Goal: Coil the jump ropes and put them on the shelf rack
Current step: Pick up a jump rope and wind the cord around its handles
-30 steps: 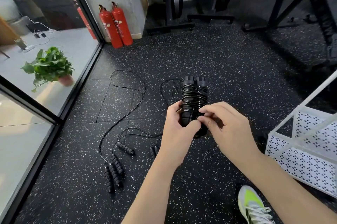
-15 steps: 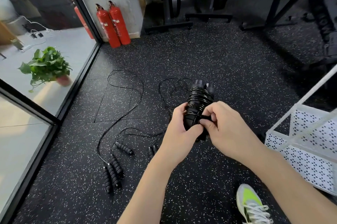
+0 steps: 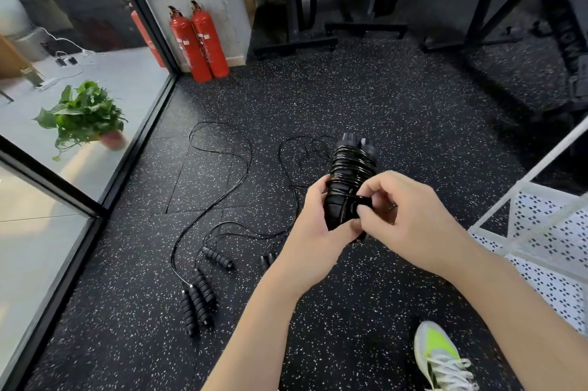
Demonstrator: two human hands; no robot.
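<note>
Leftmost, in the middle left of the frame, a potted plant [image 3: 83, 113] sits behind the glass wall [image 3: 95, 123], and two red fire extinguishers [image 3: 199, 42] stand against the grey wall in the upper centre-left. Below them, on the speckled black floor [image 3: 381, 97], uncoiled jump ropes [image 3: 219, 174] trail in loose loops across the centre-left, their ribbed black handles [image 3: 199, 298] lying together near the lower left, with another handle [image 3: 219, 258] just beside them.

At the centre of the frame the left hand [image 3: 313, 228] grips the lower part of the wound jump rope [image 3: 350, 174], a pair of black handles held side by side with thin cord wrapped round them, tilted slightly right and raised above the floor. Immediately to its right, the right hand [image 3: 404, 215] has its fingers curled, thumb and fingertips pinching the cord at the bundle's lower half.

Further right, a white perforated shelf rack [image 3: 541, 231] fills the right edge. A green-and-white shoe [image 3: 440, 355] shows at the lower right.
</note>
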